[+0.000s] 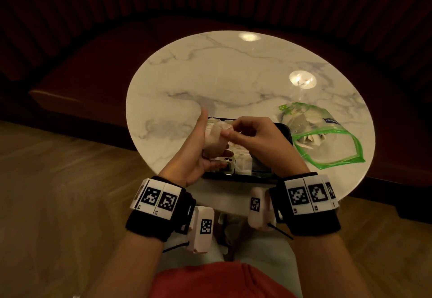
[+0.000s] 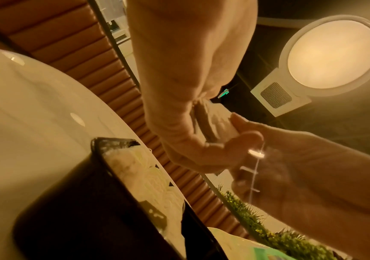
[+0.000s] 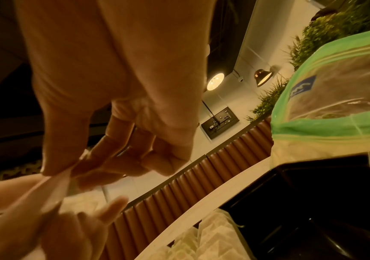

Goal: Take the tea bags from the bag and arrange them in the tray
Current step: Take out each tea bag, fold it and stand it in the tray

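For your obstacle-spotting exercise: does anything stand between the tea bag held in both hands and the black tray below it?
Nothing visible does. The tea bag, held by the left hand and right hand, hangs directly above the tray, whose right part looks free.

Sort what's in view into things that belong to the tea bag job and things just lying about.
Job:
tea bag held by left hand, pinched by right hand
black tray, some bags already in it
green-edged bag

Lying about:
marble table
bench seat
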`<action>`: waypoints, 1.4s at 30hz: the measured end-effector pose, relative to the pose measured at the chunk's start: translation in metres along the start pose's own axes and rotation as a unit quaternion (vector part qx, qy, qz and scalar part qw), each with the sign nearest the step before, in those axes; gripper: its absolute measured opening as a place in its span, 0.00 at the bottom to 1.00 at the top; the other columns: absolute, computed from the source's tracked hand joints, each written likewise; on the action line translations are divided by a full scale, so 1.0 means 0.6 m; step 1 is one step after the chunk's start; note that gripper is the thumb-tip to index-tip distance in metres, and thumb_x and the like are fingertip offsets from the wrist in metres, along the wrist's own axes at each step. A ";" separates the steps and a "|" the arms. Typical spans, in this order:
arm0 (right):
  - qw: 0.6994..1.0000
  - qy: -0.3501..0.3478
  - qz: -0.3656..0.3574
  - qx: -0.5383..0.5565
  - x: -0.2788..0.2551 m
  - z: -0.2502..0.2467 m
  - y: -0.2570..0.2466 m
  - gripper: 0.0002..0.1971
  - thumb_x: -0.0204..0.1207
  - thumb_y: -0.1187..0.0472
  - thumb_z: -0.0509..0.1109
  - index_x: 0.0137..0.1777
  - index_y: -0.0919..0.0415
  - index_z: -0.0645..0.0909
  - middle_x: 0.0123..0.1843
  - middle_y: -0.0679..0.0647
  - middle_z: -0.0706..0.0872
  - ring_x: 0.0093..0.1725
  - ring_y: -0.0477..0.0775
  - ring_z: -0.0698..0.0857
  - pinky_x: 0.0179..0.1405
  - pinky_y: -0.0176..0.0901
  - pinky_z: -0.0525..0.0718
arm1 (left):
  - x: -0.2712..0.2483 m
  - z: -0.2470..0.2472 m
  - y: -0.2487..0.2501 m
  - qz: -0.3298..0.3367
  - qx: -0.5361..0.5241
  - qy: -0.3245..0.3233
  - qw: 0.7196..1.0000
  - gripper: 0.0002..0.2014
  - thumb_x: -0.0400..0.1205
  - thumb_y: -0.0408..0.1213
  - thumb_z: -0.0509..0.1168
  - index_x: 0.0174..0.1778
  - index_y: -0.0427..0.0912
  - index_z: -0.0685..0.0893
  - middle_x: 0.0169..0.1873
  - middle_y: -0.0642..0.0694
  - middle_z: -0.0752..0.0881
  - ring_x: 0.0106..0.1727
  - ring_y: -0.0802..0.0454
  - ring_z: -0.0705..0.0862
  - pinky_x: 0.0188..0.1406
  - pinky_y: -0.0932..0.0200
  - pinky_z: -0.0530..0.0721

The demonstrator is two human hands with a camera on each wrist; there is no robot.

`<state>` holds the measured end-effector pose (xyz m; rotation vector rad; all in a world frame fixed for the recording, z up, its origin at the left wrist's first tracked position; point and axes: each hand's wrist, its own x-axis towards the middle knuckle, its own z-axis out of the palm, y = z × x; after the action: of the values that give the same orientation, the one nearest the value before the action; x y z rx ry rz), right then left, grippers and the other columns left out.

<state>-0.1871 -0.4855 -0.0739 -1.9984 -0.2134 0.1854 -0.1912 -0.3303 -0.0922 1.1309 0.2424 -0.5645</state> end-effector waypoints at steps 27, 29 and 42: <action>0.988 0.035 0.046 0.146 -0.007 -0.026 0.012 0.19 0.73 0.69 0.76 0.64 0.62 0.79 0.49 0.63 0.90 0.45 0.59 0.91 0.44 0.48 0.91 | 0.020 -0.011 -0.015 0.146 0.101 0.065 0.982 0.07 0.82 0.39 0.69 0.53 0.41 0.86 0.34 0.50 0.84 0.27 0.61 0.74 0.18 0.70 0.67; 0.992 0.037 0.068 0.095 -0.005 -0.034 0.028 0.16 0.73 0.70 0.76 0.59 0.60 0.80 0.46 0.59 0.91 0.42 0.55 0.90 0.37 0.42 0.89 | 0.024 -0.019 -0.016 0.141 0.098 0.100 0.980 0.09 0.84 0.40 0.67 0.55 0.39 0.86 0.34 0.50 0.84 0.26 0.61 0.72 0.16 0.71 0.67; 0.941 -0.024 0.240 -0.238 -0.008 -0.010 0.114 0.18 0.67 0.62 0.82 0.54 0.56 0.80 0.57 0.58 0.86 0.55 0.56 0.84 0.49 0.42 0.78 | 0.032 -0.087 -0.036 0.083 0.298 0.207 0.928 0.11 0.83 0.41 0.67 0.60 0.44 0.78 0.45 0.50 0.79 0.37 0.55 0.76 0.28 0.60 0.73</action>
<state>-0.1859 -0.5205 -0.1332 -2.5045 0.2306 0.5361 -0.1819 -0.2957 -0.1394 1.8474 0.3457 -0.2400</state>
